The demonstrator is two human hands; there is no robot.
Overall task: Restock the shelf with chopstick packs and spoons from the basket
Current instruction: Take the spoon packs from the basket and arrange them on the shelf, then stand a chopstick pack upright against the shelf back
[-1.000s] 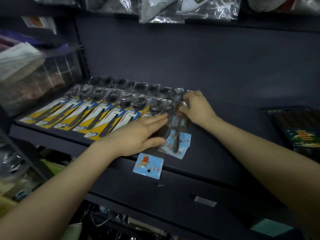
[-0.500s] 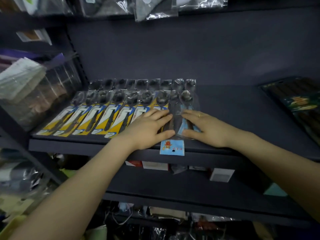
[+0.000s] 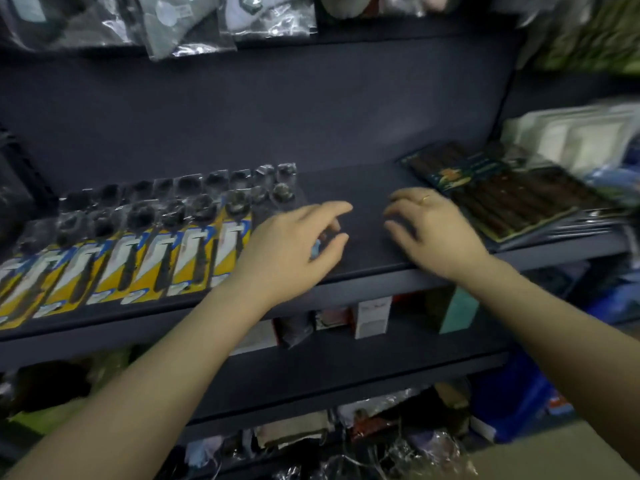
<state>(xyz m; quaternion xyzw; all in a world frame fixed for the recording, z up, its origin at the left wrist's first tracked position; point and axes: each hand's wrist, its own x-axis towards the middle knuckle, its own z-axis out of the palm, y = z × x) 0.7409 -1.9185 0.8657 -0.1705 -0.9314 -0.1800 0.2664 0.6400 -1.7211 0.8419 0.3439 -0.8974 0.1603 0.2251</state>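
Dark shelf (image 3: 363,188); left hand (image 3: 291,251) hides blurred spoon packs (image 3: 194,251).

A single view, from a camera worn on the person's head, looks forward and slightly down at a dark shelf (image 3: 363,188) from close range, within arm's reach. Both forearms enter from the near bottom corners, with the left hand (image 3: 291,251) and right hand (image 3: 433,230) near the middle of the frame. The wide lens bends the edges and takes in spoon packs (image 3: 138,258) at left, chopstick packs (image 3: 512,195) at far right, bagged goods (image 3: 194,26) above and lower shelves (image 3: 346,372) below. The frame is motion-blurred, most at the right edge.
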